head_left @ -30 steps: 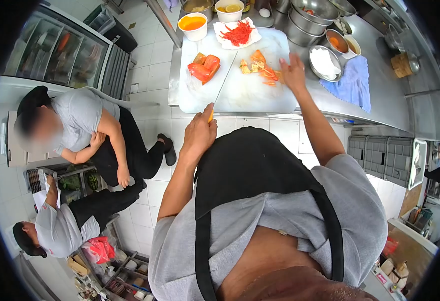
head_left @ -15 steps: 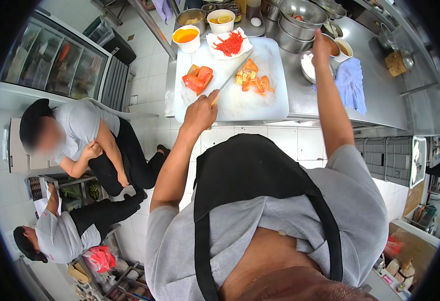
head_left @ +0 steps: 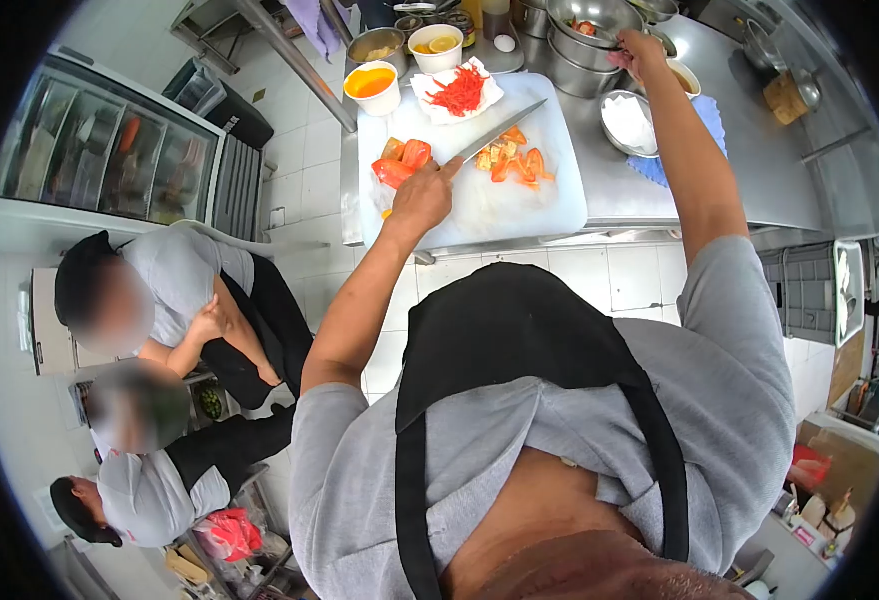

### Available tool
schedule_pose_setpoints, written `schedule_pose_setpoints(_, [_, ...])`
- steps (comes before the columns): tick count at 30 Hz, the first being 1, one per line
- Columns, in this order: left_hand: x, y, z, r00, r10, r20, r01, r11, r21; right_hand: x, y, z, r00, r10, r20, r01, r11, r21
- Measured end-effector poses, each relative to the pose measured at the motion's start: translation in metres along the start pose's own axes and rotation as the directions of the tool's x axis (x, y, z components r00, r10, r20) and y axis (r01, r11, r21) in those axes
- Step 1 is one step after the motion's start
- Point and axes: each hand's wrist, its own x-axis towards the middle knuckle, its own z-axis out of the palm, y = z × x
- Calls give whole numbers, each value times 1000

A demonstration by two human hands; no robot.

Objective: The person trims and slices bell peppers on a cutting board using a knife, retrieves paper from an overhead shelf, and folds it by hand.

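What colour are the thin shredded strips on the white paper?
Bright red; the shredded strips show best in the head view.

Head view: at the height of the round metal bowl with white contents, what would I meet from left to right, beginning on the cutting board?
Large red-orange pieces, smaller orange pieces, metal bowl, right forearm.

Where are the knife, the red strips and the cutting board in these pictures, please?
Knife (head_left: 504,129): head view, on the middle of the blade.
Red strips (head_left: 459,92): head view, on the middle of the pile.
Cutting board (head_left: 514,217): head view, on a bare part near its lower edge.
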Motion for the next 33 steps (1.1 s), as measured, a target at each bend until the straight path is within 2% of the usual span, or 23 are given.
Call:
schedule_pose_setpoints(1, [-1,2,-3,1000,-1,24,1,1000,-8,51,17,-13,1000,-12,3,12,1000,26])
schedule_pose_setpoints(5, [-9,-2,-2,997,30,77,-29,999,-16,53,17,-36,993,-62,97,39,973,227])
schedule_pose_setpoints(8, [-15,-4,-5,996,47,75,-47,999,-8,-14,-6,-39,1000,-13,16,8,959,283])
schedule_pose_setpoints(9, [-15,-6,-5,995,51,85,-50,999,-11,-11,0,-51,996,8,89,-33,958,284])
schedule_pose_setpoints(13, [-13,-11,-2,992,88,90,-86,996,-27,-107,16,-67,992,-116,53,103,972,209])
schedule_pose_setpoints(15, [-11,-15,4,992,107,69,-105,994,-33,-139,42,-90,995,-71,67,50,960,276])
schedule_pose_setpoints(17, [-8,-14,1,990,111,92,-107,993,-43,-179,71,-120,999,-26,-21,31,965,259])
schedule_pose_setpoints(19, [-6,-14,-3,987,118,111,-114,992,-47,-218,99,-158,995,87,-44,-82,990,117])
schedule_pose_setpoints(21, [-1,-15,-5,981,148,123,-143,989,-42,-266,131,-180,995,96,-39,-91,989,117])
schedule_pose_setpoints(23, [3,-20,-1,979,174,107,-172,985,-21,-302,159,-199,973,207,-103,-215,974,-73])
schedule_pose_setpoints(24, [4,-22,0,977,191,100,-191,982,-8,-309,184,-206,959,274,-72,-277,960,-34])
schedule_pose_setpoints(28, [7,-23,-7,961,205,183,-209,978,2,-328,232,-166,888,460,17,-455,882,-123])
schedule_pose_setpoints(31, [5,-22,-11,950,216,228,-221,975,-3,-310,274,-129,874,472,113,-450,876,-174])
schedule_pose_setpoints(33, [4,-25,-10,944,254,210,-258,966,-8,-302,275,-110,869,457,189,-416,882,-221])
